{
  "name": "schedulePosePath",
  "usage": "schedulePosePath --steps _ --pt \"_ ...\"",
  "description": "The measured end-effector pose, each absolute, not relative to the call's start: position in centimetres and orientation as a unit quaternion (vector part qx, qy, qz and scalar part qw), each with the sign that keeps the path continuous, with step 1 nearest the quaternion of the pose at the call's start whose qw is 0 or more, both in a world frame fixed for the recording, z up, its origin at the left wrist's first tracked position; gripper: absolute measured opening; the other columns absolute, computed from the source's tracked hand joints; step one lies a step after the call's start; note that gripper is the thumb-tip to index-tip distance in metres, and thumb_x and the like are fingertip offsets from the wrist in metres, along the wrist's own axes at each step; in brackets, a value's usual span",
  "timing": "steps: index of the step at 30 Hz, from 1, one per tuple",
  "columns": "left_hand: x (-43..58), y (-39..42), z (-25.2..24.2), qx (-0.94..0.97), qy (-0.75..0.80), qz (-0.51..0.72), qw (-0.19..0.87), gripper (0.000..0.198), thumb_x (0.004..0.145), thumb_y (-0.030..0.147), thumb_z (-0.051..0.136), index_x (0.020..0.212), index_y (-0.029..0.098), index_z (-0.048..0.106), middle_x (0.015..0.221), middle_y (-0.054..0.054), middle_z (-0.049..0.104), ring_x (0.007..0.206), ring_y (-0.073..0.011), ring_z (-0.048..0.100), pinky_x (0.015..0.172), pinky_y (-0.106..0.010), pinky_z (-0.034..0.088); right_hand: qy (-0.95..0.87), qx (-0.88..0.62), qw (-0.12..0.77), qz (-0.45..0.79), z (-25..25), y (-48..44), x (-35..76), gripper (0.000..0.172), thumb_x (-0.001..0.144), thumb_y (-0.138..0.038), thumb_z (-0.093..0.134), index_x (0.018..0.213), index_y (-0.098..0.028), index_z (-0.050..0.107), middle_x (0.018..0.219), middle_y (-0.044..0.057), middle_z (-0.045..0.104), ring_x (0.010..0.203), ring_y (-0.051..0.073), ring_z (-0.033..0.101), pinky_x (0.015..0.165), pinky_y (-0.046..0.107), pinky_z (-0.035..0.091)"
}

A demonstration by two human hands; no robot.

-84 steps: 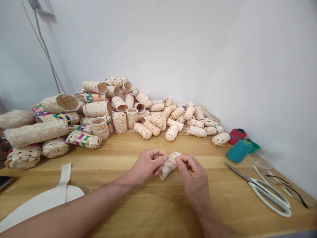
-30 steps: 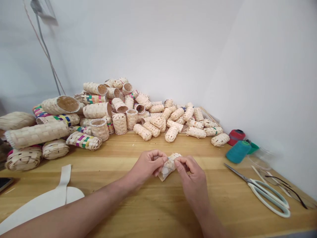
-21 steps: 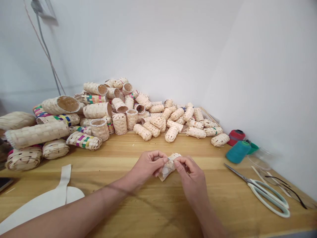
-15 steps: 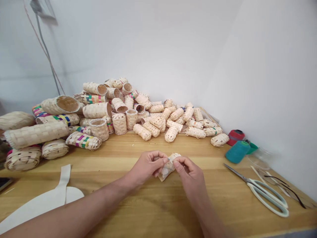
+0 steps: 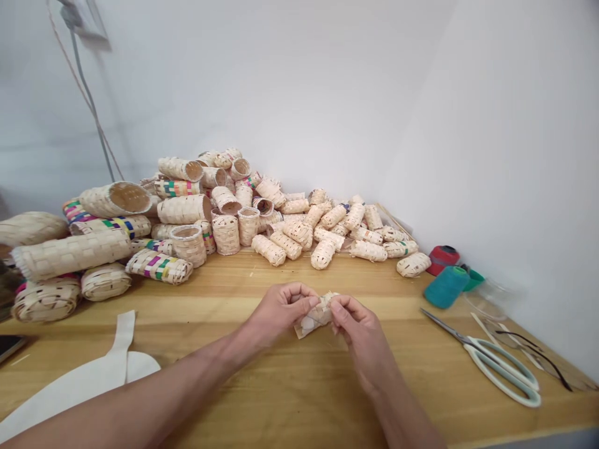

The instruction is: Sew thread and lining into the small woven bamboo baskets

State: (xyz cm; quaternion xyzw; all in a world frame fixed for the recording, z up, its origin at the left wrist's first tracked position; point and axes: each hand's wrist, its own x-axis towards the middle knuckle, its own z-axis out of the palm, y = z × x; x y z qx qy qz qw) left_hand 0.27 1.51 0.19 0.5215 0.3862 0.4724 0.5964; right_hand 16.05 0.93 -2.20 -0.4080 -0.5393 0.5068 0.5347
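Observation:
Between my two hands, just above the table, is a small woven cylinder (image 5: pixel 314 319) of pale flat strips. My left hand (image 5: pixel 286 310) pinches its upper left side with thumb and forefinger. On the right end, my right hand (image 5: pixel 354 315) grips it in a closed pinch. My fingers cover parts of the weave, and the strip ends under the fingertips are too small to make out. Behind my hands lies a heap of similar small woven cylinders (image 5: pixel 322 254), and farther left are larger woven tubes (image 5: pixel 70 252), some with coloured strips.
At the right on the wooden table (image 5: pixel 299 386) lie scissors (image 5: pixel 503 368) and glasses (image 5: pixel 538 349). A teal thread spool (image 5: pixel 445 287) and a red spool (image 5: pixel 442 259) stand near the wall. A white flat piece (image 5: pixel 79 393) lies at left beside a dark device (image 5: pixel 10 348).
The woven cylinder has turned slightly, lying flatter, and its lower end has shifted left. Both hands stay on it, with the right hand a little farther right. The view has shifted slightly.

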Motion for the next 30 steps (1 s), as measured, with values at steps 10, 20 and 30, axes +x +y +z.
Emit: schedulePosePath --steps 10,20,30 --pt "0.19 1.48 0.15 0.523 0.397 0.473 0.587 0.037 0.064 0.043 0.072 0.083 0.013 0.061 0.043 0.009 0.041 0.038 -0.0034 0.028 0.040 -0.018 0.019 -0.513 -0.395 0.566 0.509 -2.27 1.11 16.07 0.029 0.074 -0.044 0.068 0.072 -0.017 0.061 0.058 -0.003 0.049 0.054 0.011 0.042 0.053 0.024 0.036" --pt "-0.24 1.08 0.36 0.552 0.326 0.458 0.615 0.021 0.077 0.032 0.060 0.088 0.018 0.048 0.059 0.004 0.055 0.040 -0.0040 0.033 0.041 -0.017 0.022 -0.595 -0.471 0.554 0.341 -2.37 0.50 15.68 0.029 0.085 -0.047 0.051 0.080 -0.019 0.056 0.111 0.010 0.064 0.082 0.020 0.061 0.069 0.030 0.047" --pt "-0.11 0.80 0.64 0.578 0.317 0.443 0.607 0.023 0.077 0.032 0.060 0.089 0.017 0.046 0.062 0.004 0.058 0.039 -0.0031 0.035 0.040 -0.017 0.024 -0.595 -0.406 0.532 0.445 -2.32 0.31 15.33 0.028 0.089 -0.047 0.048 0.080 -0.020 0.049 0.085 0.003 0.064 0.056 0.013 0.052 0.054 0.026 0.045"
